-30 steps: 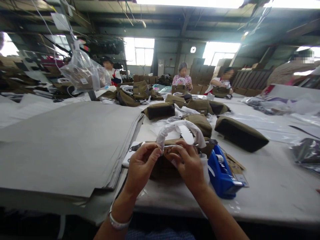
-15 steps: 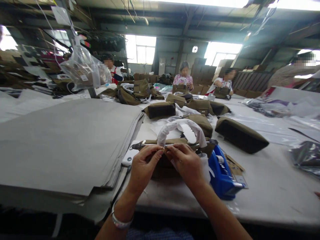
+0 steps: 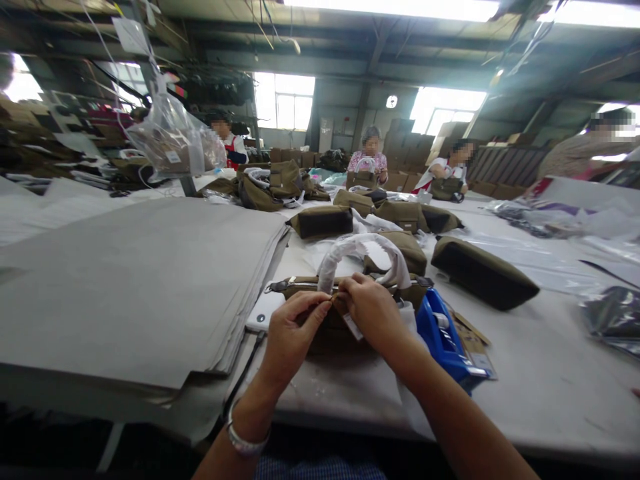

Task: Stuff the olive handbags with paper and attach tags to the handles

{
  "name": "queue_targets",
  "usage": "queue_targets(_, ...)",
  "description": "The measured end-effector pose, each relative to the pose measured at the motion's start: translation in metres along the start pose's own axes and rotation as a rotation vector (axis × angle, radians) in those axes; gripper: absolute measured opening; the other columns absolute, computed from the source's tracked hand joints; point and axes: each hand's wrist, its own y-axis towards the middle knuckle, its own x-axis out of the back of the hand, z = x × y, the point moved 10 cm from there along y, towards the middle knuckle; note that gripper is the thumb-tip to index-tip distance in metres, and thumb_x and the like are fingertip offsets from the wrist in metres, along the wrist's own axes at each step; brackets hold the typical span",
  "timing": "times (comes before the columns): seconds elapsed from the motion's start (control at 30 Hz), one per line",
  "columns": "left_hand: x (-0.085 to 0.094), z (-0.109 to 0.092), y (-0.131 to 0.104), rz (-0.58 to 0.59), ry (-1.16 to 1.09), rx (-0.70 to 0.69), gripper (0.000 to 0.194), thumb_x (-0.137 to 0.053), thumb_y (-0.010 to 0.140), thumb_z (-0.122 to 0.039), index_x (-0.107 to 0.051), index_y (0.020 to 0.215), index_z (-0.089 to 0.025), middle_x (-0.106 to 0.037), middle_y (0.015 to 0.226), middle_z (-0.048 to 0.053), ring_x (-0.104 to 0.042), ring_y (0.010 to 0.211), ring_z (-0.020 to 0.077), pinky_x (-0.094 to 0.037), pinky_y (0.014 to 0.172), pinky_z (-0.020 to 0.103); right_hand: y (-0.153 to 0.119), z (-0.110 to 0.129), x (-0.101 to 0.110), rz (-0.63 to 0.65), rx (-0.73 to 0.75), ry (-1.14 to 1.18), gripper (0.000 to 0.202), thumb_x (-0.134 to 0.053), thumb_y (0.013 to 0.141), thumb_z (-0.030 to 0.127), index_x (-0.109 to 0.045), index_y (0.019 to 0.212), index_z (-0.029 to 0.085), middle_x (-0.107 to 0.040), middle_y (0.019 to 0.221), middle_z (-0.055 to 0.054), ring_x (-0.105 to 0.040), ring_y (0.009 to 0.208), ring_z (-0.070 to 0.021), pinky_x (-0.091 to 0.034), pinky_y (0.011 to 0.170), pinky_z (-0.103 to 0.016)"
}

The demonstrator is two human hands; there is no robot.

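Note:
An olive handbag (image 3: 325, 337) with dark trim stands before me at the table's near edge, its arched handle (image 3: 327, 270) wrapped in white paper. At the handle's near base, my left hand (image 3: 295, 327) pinches thumb against forefinger on something thin and small, mostly hidden. Close beside those fingertips, my right hand (image 3: 373, 310) is closed, its fingers bent at the top of a brown hang tag (image 3: 343, 310). A pale label (image 3: 354, 327) shows under the right hand. Part of the bag's front is covered by both hands.
A blue tape dispenser (image 3: 443, 340) stands right of the bag, on card pieces (image 3: 473, 337). A white device (image 3: 263, 313) with a cable lies left. Large paper sheets (image 3: 135, 287) cover the left side. Several olive bags (image 3: 483, 273) lie beyond; co-workers (image 3: 370, 160) sit across the table.
My right hand has turned and shifted slightly up, so the tag and pale label below it show more. My left hand stays pinched at almost the same spot. The view has tilted slightly.

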Motion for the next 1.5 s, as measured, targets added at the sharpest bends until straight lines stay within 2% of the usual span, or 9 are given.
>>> queue_targets(0.13,0.002,-0.005,0.0,-0.016,0.028,-0.034,0.011,-0.07,0.092,-0.029,-0.078,0.096,-0.024,-0.076,0.098,0.004,-0.07,0.093,0.0204,-0.055,0.087,0.031,0.003,0.009,-0.001,0.014,0.088,-0.089,0.013,-0.057,0.095,0.014,-0.07,0.096,0.013,-0.07,0.095,-0.013,-0.069,0.087,-0.0254,-0.049,0.078,-0.032)
queue_targets(0.3,0.001,-0.006,-0.001,-0.028,0.063,-0.047,0.011,-0.068,0.093,-0.029,-0.078,0.097,-0.024,-0.077,0.1,0.005,-0.07,0.096,0.0214,-0.054,0.09,0.032,-0.007,-0.003,0.005,-0.093,0.054,0.033,0.007,-0.061,0.093,0.015,-0.068,0.095,0.015,-0.071,0.095,-0.011,-0.069,0.083,-0.0246,-0.049,0.074,-0.031)
queue_targets(0.5,-0.003,-0.011,-0.002,-0.038,0.113,-0.094,0.013,-0.067,0.094,-0.027,-0.078,0.101,-0.026,-0.077,0.103,0.005,-0.071,0.098,0.0225,-0.055,0.09,0.034,-0.027,-0.025,0.016,-0.256,-0.036,0.489,0.01,-0.065,0.092,0.029,-0.071,0.094,0.021,-0.077,0.086,-0.004,-0.073,0.077,-0.0212,-0.054,0.072,-0.03)
queue_targets(0.7,-0.007,-0.016,-0.002,-0.027,0.164,-0.114,0.014,-0.067,0.094,-0.022,-0.078,0.101,-0.025,-0.077,0.102,0.005,-0.071,0.096,0.0213,-0.056,0.089,0.032,-0.034,-0.036,0.0,-0.266,-0.203,0.952,0.024,-0.074,0.085,0.04,-0.069,0.099,0.022,-0.079,0.09,-0.003,-0.076,0.081,-0.0218,-0.06,0.076,-0.032)
queue_targets(0.97,-0.007,-0.022,-0.001,-0.038,0.208,-0.135,0.014,-0.067,0.093,-0.02,-0.078,0.1,-0.024,-0.076,0.1,0.005,-0.071,0.094,0.0213,-0.056,0.087,0.032,-0.035,-0.038,-0.007,-0.246,-0.246,1.194,0.023,-0.081,0.08,0.038,-0.074,0.095,0.021,-0.079,0.095,-0.004,-0.075,0.088,-0.0222,-0.062,0.084,-0.035)
queue_targets(1.1,-0.007,-0.026,-0.001,-0.046,0.231,-0.147,0.012,-0.067,0.092,-0.019,-0.077,0.097,-0.024,-0.075,0.096,0.005,-0.071,0.09,0.0212,-0.056,0.084,0.032,-0.035,-0.037,-0.011,-0.231,-0.247,1.214,0.022,-0.08,0.081,0.037,-0.073,0.095,0.022,-0.078,0.097,-0.004,-0.075,0.091,-0.0228,-0.062,0.085,-0.036)
queue_targets(1.2,-0.007,-0.028,-0.003,-0.047,0.273,-0.145,0.01,-0.068,0.09,-0.018,-0.076,0.093,-0.022,-0.074,0.092,0.005,-0.07,0.086,0.0205,-0.054,0.079,0.03,-0.036,-0.036,-0.009,-0.274,-0.23,1.175,0.018,-0.078,0.082,0.033,-0.072,0.095,0.022,-0.078,0.095,-0.003,-0.075,0.091,-0.022,-0.061,0.086,-0.035)
queue_targets(1.37,-0.006,-0.024,-0.005,-0.038,0.302,-0.115,0.007,-0.068,0.089,-0.018,-0.074,0.09,-0.02,-0.07,0.084,0.004,-0.066,0.074,0.0172,-0.049,0.068,0.027,-0.039,-0.032,-0.005,-0.31,-0.235,1.128,0.016,-0.075,0.083,0.03,-0.072,0.098,0.022,-0.078,0.094,-0.003,-0.075,0.089,-0.0215,-0.062,0.083,-0.033)
queue_targets(1.5,-0.005,-0.021,-0.005,-0.043,0.293,-0.096,0.007,-0.067,0.09,-0.02,-0.075,0.09,-0.02,-0.069,0.083,0.003,-0.063,0.071,0.0162,-0.047,0.066,0.027,-0.04,-0.03,-0.005,-0.303,-0.235,1.093,0.016,-0.074,0.084,0.029,-0.071,0.098,0.023,-0.078,0.095,-0.003,-0.075,0.089,-0.0212,-0.061,0.083,-0.033)
